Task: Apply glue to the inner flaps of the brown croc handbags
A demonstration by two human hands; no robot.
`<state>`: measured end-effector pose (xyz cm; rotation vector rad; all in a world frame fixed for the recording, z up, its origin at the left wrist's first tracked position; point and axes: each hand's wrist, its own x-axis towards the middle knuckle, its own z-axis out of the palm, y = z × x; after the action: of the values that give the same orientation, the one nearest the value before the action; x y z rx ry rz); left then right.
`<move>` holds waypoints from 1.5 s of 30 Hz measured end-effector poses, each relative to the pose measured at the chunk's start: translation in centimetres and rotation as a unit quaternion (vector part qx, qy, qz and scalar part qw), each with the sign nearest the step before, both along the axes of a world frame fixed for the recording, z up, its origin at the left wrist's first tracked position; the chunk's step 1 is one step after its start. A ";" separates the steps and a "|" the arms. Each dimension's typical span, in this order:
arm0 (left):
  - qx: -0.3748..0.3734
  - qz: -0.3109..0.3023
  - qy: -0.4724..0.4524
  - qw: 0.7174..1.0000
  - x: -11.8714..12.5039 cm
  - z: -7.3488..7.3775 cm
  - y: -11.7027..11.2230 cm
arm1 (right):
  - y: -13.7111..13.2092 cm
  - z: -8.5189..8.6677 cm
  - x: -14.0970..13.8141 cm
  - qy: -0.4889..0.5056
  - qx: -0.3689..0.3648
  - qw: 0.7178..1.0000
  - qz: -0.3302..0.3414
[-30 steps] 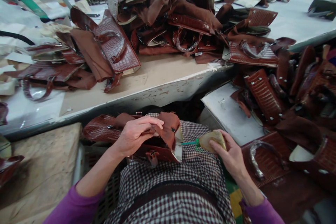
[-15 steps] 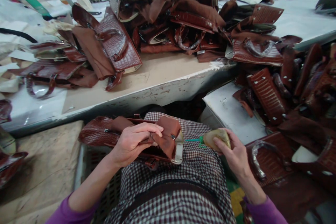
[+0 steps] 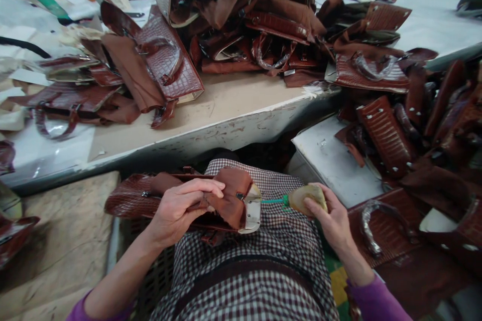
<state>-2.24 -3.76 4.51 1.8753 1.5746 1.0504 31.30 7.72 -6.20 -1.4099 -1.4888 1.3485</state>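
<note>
A brown crocodile-pattern handbag lies across my lap on a checked apron. My left hand is closed on its folded-back brown flap, holding it open. My right hand grips a small yellowish squeeze bottle with a green nozzle. The nozzle tip points at the pale inner edge of the flap, just right of the left hand.
A long worktable in front carries heaps of brown bags and leather pieces. More bags are piled at the right over a white board. A wooden surface lies at lower left.
The bag and my left hand have shifted slightly left and down on my lap. The bottle's nozzle stays at the flap edge. The view has drifted a little.
</note>
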 end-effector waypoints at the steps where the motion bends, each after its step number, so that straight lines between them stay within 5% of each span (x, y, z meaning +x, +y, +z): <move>1: 0.001 -0.001 -0.002 1.000 0.0 0.0 0.0 | 0.1 0.0 -0.2 0.000 0.002 1.000 0.010; 10: -0.014 0.003 -0.007 1.000 -0.5 -0.1 -0.6 | 0.0 -0.9 -0.5 0.004 -0.012 0.999 -0.029; 24: 0.026 -0.024 -0.003 0.999 -0.1 0.2 -1.1 | 0.5 0.5 -1.5 -0.033 -0.016 0.999 0.019; 31: 0.035 -0.034 -0.010 0.999 0.3 0.1 -1.7 | 0.0 1.8 -1.1 -0.037 -0.105 0.990 0.085; 37: 0.031 -0.039 -0.011 0.999 0.2 0.1 -1.8 | -0.1 1.0 -1.1 -0.034 -0.029 0.998 0.035; 42: 0.038 -0.054 -0.002 0.998 0.3 0.1 -1.6 | 0.0 1.4 -1.2 -0.033 -0.061 0.993 0.100; 45: 0.038 -0.051 -0.004 0.998 0.3 0.1 -1.7 | -0.1 1.5 -1.2 -0.035 -0.052 0.996 0.063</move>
<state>-1.98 -5.45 4.57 1.9761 1.4372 1.0852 30.15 7.66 -4.67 -1.4613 -1.5976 1.4864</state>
